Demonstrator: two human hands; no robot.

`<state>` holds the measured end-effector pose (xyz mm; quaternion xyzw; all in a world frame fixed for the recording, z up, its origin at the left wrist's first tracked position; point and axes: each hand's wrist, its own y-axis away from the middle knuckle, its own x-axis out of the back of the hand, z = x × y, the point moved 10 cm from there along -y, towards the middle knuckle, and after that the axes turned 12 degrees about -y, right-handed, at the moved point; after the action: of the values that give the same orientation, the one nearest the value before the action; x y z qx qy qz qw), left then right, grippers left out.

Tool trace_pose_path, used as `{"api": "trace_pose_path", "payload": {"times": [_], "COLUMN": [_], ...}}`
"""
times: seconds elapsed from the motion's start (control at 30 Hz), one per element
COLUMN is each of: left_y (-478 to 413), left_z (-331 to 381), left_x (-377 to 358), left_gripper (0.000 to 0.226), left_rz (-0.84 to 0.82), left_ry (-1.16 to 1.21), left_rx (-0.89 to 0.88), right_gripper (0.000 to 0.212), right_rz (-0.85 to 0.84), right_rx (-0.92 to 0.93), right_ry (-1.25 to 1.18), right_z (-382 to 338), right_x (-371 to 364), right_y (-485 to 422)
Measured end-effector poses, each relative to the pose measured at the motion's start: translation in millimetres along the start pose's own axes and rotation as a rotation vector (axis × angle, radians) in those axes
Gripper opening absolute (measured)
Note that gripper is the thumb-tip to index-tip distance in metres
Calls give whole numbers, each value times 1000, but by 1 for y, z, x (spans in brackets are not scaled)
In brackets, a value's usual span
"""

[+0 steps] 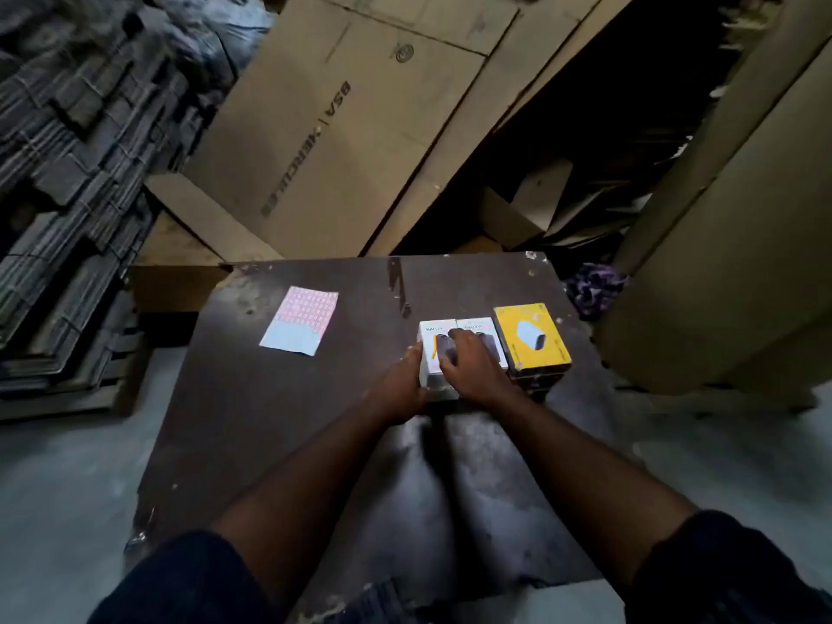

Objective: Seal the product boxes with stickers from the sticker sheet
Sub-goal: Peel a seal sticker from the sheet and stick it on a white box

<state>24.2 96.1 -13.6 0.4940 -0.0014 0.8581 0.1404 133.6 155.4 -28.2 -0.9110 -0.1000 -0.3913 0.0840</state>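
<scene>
Two white product boxes are standing side by side near the right edge of the table [270,443], touching each other. The left hand [400,385] is gripping the left white box [431,331] from its left side, with the palm lying against the side face and the thumb reaching up to the top edge. The right hand [472,371] is lying on top, its bent fingers coming down on the left white box while its back is covering the near part of the right white box [476,325]; the blur is making it impossible to tell whether it is gripping or only pressing. A yellow box [533,337] is sitting just beside the right white box, closer to the right edge, on a dark box [535,381].

The sticker sheet [299,319] is lying flat towards the far left corner of the table, well apart from the boxes and both hands, its far part showing rows of pink stickers and its near part looking blank.

Large cardboard sheets [342,128] are leaning beyond the far edge, dark bundles [67,173] are piling up on the left, and a purple cloth [594,286] is lying off the far right corner.
</scene>
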Motion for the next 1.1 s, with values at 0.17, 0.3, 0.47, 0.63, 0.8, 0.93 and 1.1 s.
{"api": "trace_pose_path", "payload": {"times": [0.17,0.3,0.47,0.63,0.8,0.93,1.1], "left_y": [-15,-28,-26,-10,9,19,31], "left_z": [-9,-23,-32,-50,-54,-56,-74], "left_x": [-25,-44,-43,-37,-20,-7,15], "left_gripper": [85,89,83,84,72,67,65], "left_rz": [-51,-58,16,146,318,409,507], "left_ry": [9,43,128,211,195,226,233], "left_rx": [66,157,245,302,313,321,312], "right_gripper": [23,38,77,63,63,64,61], "right_rz": [-46,15,56,104,139,152,112], "right_rx": [-177,-236,-348,-425,-483,-403,-317], "right_ry": [-104,-255,-561,-793,-871,-870,-883], "right_z": [27,33,44,43,35,18,-1], "right_x": [-3,-2,-11,-25,-38,-44,-53], "right_y": [4,3,9,12,15,10,2]}}
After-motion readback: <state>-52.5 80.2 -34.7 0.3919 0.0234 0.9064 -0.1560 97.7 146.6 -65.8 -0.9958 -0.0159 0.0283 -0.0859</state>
